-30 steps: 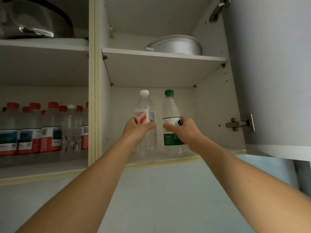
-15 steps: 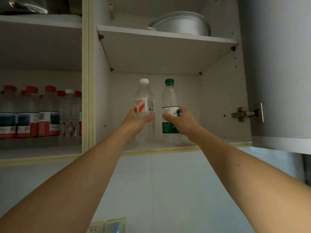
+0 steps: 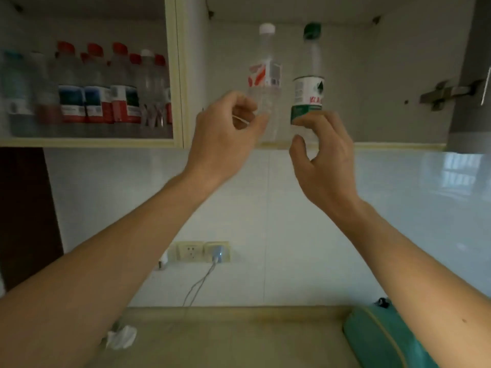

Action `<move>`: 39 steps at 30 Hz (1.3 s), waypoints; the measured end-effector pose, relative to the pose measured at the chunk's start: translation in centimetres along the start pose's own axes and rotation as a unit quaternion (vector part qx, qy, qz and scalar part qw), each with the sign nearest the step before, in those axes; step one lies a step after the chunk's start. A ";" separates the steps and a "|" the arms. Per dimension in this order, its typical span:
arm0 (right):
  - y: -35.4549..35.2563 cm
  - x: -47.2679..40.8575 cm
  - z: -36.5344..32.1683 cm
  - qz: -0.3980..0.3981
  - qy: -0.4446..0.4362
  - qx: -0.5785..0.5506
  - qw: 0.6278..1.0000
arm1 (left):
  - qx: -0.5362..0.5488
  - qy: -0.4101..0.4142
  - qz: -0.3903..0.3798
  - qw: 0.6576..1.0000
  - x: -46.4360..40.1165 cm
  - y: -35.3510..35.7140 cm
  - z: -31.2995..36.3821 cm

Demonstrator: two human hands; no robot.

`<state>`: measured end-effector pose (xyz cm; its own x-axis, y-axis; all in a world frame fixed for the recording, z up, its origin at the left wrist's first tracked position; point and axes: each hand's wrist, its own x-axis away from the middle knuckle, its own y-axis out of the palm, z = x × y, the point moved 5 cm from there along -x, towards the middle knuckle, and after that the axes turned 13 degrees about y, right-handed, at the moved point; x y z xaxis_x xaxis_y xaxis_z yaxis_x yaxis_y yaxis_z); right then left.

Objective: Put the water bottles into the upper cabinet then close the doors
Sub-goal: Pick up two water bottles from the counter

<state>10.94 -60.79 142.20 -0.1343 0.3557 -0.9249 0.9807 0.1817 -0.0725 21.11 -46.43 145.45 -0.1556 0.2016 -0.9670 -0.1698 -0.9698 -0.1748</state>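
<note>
I am looking up at a white tiled kitchen wall (image 3: 292,208) with an open upper cabinet (image 3: 372,75) above it and a beige countertop (image 3: 225,338) below. Two water bottles stand upright, side by side, on the bottom shelf of the cabinet's right compartment: a white-capped bottle (image 3: 265,75) with a red and white label on the left, a green-capped bottle (image 3: 308,86) with a green and white label on the right. The left hand (image 3: 225,136) is raised just in front of the white-capped bottle, fingers loosely curled and holding nothing. The right hand (image 3: 324,158) is raised by the base of the green-capped bottle, fingers spread and relaxed; I cannot tell whether its fingertips touch the label. The left compartment holds a row of red-capped bottles (image 3: 106,86). The cabinet door (image 3: 473,75) hangs open at the far right on a metal hinge (image 3: 446,94). On the wall sit power sockets (image 3: 202,251) with a cable plugged in. A crumpled tissue (image 3: 122,335) and a teal bag (image 3: 382,338) lie on the counter.
</note>
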 end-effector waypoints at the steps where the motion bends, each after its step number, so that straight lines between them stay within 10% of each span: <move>1: 0.1 2.0 0.0 -0.010 -0.001 -0.023 1.000 | 0.020 -0.007 -0.002 1.000 1.8 -0.3 0.0; 15: 7.4 35.1 11.3 -0.398 0.443 0.022 0.803 | 0.064 -0.417 -0.149 0.894 37.6 -1.2 -11.6; 25: 10.0 48.2 13.2 -0.535 0.490 0.143 0.673 | 0.035 -0.599 -0.349 0.720 55.5 1.8 -14.7; 39: 10.8 51.8 16.1 -0.436 0.677 0.060 0.590 | 0.130 -0.694 -0.169 0.688 57.9 2.9 -16.0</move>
<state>16.89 -55.11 87.46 -0.5056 0.5955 0.6243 0.4469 0.7998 -0.4009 27.14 -39.74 85.98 -0.8131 0.5210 0.2596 -0.5646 -0.8144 -0.1339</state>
